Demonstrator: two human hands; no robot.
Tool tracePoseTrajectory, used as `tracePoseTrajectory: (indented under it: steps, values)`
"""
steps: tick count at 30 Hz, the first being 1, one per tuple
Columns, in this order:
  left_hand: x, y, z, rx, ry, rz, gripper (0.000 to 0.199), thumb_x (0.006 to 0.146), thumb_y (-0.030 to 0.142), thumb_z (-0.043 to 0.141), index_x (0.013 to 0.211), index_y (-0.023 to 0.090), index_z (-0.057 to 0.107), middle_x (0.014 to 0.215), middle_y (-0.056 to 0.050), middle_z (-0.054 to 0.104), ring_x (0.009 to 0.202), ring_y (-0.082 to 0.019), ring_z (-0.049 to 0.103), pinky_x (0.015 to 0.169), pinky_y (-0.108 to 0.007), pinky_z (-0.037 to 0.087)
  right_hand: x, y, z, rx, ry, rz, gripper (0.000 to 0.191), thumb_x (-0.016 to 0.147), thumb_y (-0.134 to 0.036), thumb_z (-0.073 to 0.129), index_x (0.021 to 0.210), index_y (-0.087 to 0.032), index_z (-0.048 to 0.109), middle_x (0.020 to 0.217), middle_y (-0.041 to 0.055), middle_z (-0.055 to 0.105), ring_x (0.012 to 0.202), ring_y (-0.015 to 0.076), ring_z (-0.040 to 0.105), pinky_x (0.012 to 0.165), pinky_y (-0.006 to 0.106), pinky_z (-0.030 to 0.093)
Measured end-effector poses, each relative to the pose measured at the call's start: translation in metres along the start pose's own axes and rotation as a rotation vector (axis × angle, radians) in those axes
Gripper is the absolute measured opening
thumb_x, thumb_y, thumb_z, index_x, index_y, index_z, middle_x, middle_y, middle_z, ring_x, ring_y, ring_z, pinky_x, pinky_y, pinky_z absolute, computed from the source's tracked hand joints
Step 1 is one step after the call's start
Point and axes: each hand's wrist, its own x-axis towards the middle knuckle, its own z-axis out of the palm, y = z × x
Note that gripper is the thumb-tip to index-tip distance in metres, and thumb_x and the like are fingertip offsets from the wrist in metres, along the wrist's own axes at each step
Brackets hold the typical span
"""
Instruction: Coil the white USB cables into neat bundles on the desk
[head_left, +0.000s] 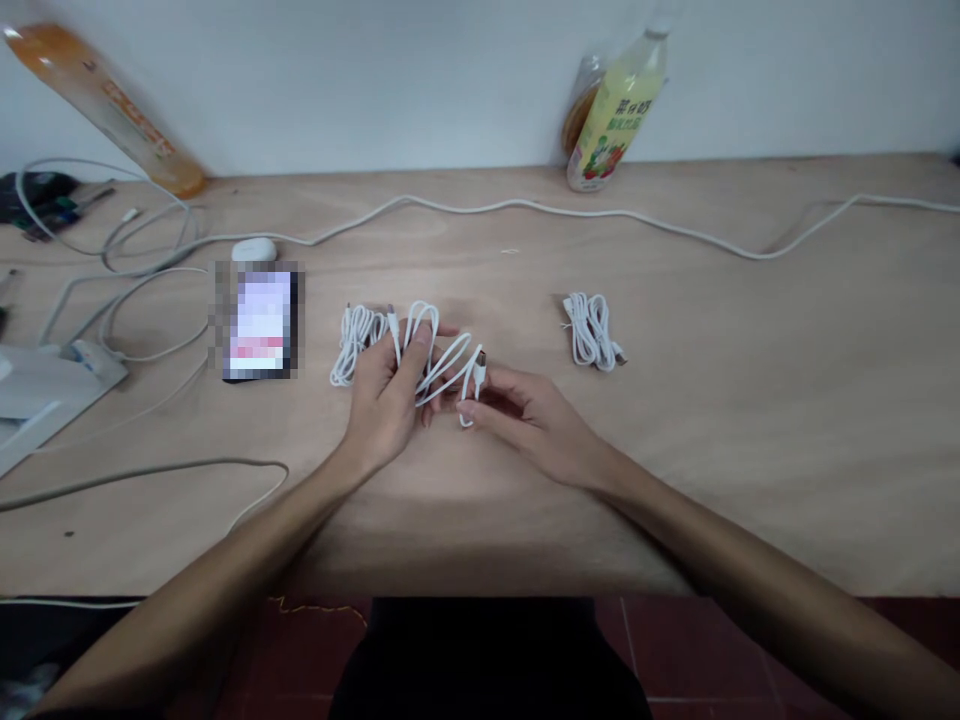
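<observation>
Loose loops of a white USB cable [450, 362] hang between my two hands above the wooden table. My left hand [390, 385] pinches the loops on one side, thumb on top. On the other side my right hand [536, 415] grips the cable near its plug, which points up by the fingers. Partly behind my left hand lies a bundled white cable [352, 345]. Farther to the right rests another coiled white cable [591, 330], apart from both hands.
A phone [260, 325] and a white earbud case [254, 250] lie on the left, near tangled cords. One long white cord [517, 204] crosses the back of the table [750, 420]. An orange bottle [112, 110] and a yellow-labelled bottle [619, 110] stand by the wall.
</observation>
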Motion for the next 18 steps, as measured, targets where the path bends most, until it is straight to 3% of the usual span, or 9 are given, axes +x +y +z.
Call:
tracePoseTrajectory:
  steps: [3, 10, 14, 18]
  values:
    - [0.0, -0.001, 0.0, -0.024, 0.005, -0.005, 0.034, 0.1, 0.05, 0.074, 0.102, 0.017, 0.081, 0.069, -0.003, 0.073, 0.044, -0.011, 0.055, 0.036, -0.022, 0.038, 0.0, -0.001, -0.002, -0.008, 0.001, -0.033, 0.019, 0.105, -0.04, 0.069, 0.11, -0.028, 0.084, 0.112, 0.0031, 0.081, 0.111, 0.025, 0.073, 0.109, 0.045, 0.055]
    - [0.003, -0.004, -0.003, -0.074, -0.026, -0.075, 0.034, 0.099, 0.05, 0.076, 0.102, 0.017, 0.08, 0.071, -0.004, 0.075, 0.051, -0.015, 0.066, 0.039, -0.022, 0.045, -0.001, -0.005, -0.003, -0.097, 0.069, -0.121, 0.024, 0.105, -0.05, 0.07, 0.101, -0.033, 0.086, 0.126, 0.0042, 0.079, 0.128, 0.0292, 0.067, 0.123, 0.053, 0.046]
    - [0.006, -0.01, -0.004, -0.174, -0.11, -0.155, 0.035, 0.102, 0.045, 0.072, 0.116, 0.014, 0.078, 0.084, -0.009, 0.081, 0.075, -0.023, 0.08, 0.052, -0.025, 0.06, -0.001, -0.002, -0.001, -0.015, 0.204, -0.062, 0.027, 0.1, -0.054, 0.076, 0.091, -0.029, 0.08, 0.104, 0.0044, 0.079, 0.105, 0.0265, 0.072, 0.108, 0.05, 0.056]
    - [0.006, -0.009, -0.003, -0.365, -0.206, -0.32, 0.035, 0.107, 0.032, 0.063, 0.133, 0.01, 0.073, 0.1, -0.015, 0.085, 0.093, -0.03, 0.084, 0.082, -0.043, 0.071, -0.001, 0.003, -0.005, 0.064, 0.349, 0.001, 0.026, 0.095, -0.053, 0.08, 0.093, -0.027, 0.079, 0.092, 0.0024, 0.079, 0.091, 0.0228, 0.073, 0.09, 0.042, 0.061]
